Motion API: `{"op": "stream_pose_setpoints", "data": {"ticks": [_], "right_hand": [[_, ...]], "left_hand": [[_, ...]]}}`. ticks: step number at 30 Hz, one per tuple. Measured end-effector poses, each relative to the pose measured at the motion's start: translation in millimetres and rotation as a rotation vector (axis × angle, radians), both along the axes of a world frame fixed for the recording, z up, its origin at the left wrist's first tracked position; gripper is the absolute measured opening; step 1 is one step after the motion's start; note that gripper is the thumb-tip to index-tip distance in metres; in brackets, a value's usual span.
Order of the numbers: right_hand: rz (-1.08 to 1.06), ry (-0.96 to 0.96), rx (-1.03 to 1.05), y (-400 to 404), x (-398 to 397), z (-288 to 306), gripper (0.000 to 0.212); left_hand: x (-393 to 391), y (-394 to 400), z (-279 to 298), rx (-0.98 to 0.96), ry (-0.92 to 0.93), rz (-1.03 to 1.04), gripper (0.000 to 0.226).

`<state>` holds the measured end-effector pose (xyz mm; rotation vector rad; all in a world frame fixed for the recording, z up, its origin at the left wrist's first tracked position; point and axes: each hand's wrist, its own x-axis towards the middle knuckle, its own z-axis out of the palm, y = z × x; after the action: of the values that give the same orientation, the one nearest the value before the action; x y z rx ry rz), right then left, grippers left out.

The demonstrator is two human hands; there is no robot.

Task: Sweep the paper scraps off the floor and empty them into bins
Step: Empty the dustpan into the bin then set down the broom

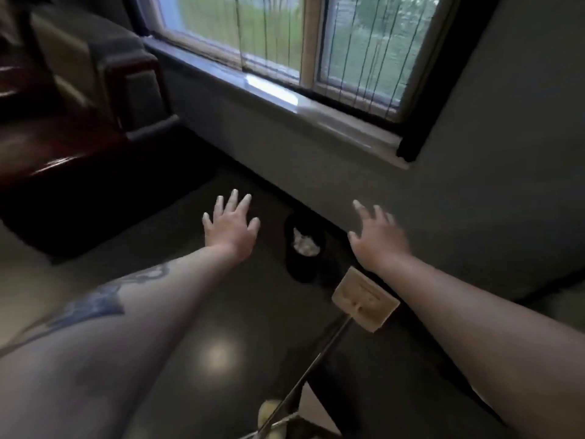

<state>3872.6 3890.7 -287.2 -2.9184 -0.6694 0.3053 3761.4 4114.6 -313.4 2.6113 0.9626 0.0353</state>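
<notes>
While reaching forward over the dark floor (190, 296), left hand (232, 228) and right hand (376, 239) both bare, fingers spread straight, palms down, grasping nothing. Between and just beyond them, against the foot of the wall (411, 201) under the window (364, 52): a dark container (300, 270), too dim to tell whether bin or dustpan, with a heap of white paper scraps (305, 245) lying inside it. Just beside it, toward the right forearm, a pale flat sweeper head (364, 299) resting on the floor, its thin handle (304, 375) slanting back toward the bottom edge, touched by neither hand. At left, dark wooden furniture (63, 153), well apart from the scraps. No loose scraps visible on the lit part of the floor; shadowed strip along the wall too dark to judge. Probably near the emptying stage, with the container as the next thing to take up. To do that well: bring both hands down on opposite sides of the rim, close the fingers firmly before lifting, and keep it level, since light paper spills at the slightest tilt. Worth steering the right forearm clear of the sweeper head so as not to knock it into the container. Worth a look along the dark base of the wall for stray bits before carrying anything off. Once at a bin, tip slowly and low over the opening to avoid scattering the scraps back onto the floor.
</notes>
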Motion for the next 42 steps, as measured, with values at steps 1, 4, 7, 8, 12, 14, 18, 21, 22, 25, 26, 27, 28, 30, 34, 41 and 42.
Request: {"op": "stream_pose_setpoints", "data": {"ticks": [1,4,7,8,12,14,18,21,22,25,26,27,28,30,34,41,42], "right_hand": [[0.04,0.02,-0.03,5.5,-10.0,-16.3,0.063],[0.173,0.106,-0.125,22.3,-41.8,-65.6,0.063],[0.289,0.143,-0.169,35.4,-81.1,-112.5,0.063],[0.323,0.167,-0.183,37.6,-97.7,-127.5,0.064],[0.449,0.31,-0.278,32.0,-169.4,-163.2,0.066],[0.505,0.343,-0.302,33.7,-189.6,-171.0,0.067],[0.603,0.315,-0.35,53.8,-199.4,-195.0,0.064],[0.635,0.348,-0.435,61.5,-216.4,-229.5,0.063],[0.661,0.373,-0.472,63.3,-225.0,-243.1,0.062],[0.768,0.459,-0.568,66.3,-254.3,-281.7,0.062],[0.8,0.482,-0.587,67.1,-264.7,-290.6,0.062],[0.826,0.501,-0.6,68.1,-273.7,-296.6,0.062],[0.852,0.521,-0.607,69.2,-281.6,-301.5,0.062],[0.901,0.546,-0.594,71.6,-292.5,-310.7,0.062],[0.962,0.532,-0.589,85.4,-292.9,-347.8,0.062],[1.028,0.531,-0.687,86.5,-314.3,-467.0,0.062],[1.04,0.537,-0.69,84.8,-322.5,-480.0,0.062]], "left_hand": [[-20.7,1.3,-14.6,-0.017,0.021,0.046,0.059],[-91.5,-2.3,-58.3,-0.097,0.112,0.199,0.059],[-163.5,-11.3,-104.4,-0.141,0.204,0.317,0.058],[-186.6,-16.3,-118.5,-0.169,0.234,0.353,0.058],[-270.9,-37.9,-164.9,-0.306,0.346,0.487,0.056],[-297.9,-39.8,-187.0,-0.337,0.363,0.536,0.056],[-317.9,-39.5,-232.6,-0.439,0.297,0.617,0.053],[-344.2,-55.8,-274.8,-0.539,0.305,0.655,0.053],[-358.0,-63.4,-290.2,-0.57,0.333,0.684,0.053],[-404.6,-89.7,-326.4,-0.671,0.449,0.766,0.054],[-419.2,-99.3,-333.9,-0.704,0.486,0.791,0.055],[-431.6,-108.1,-338.8,-0.736,0.524,0.815,0.055],[-441.5,-115.9,-340.9,-0.765,0.561,0.83,0.055],[-453.4,-126.0,-346.1,-0.79,0.599,0.851,0.056],[-451.1,-116.8,-386.9,-0.799,0.583,0.871,0.056],[-423.9,-119.2,-490.9,-0.831,0.429,0.925,0.054],[-426.0,-125.3,-503.0,-0.84,0.428,0.938,0.054]]}}
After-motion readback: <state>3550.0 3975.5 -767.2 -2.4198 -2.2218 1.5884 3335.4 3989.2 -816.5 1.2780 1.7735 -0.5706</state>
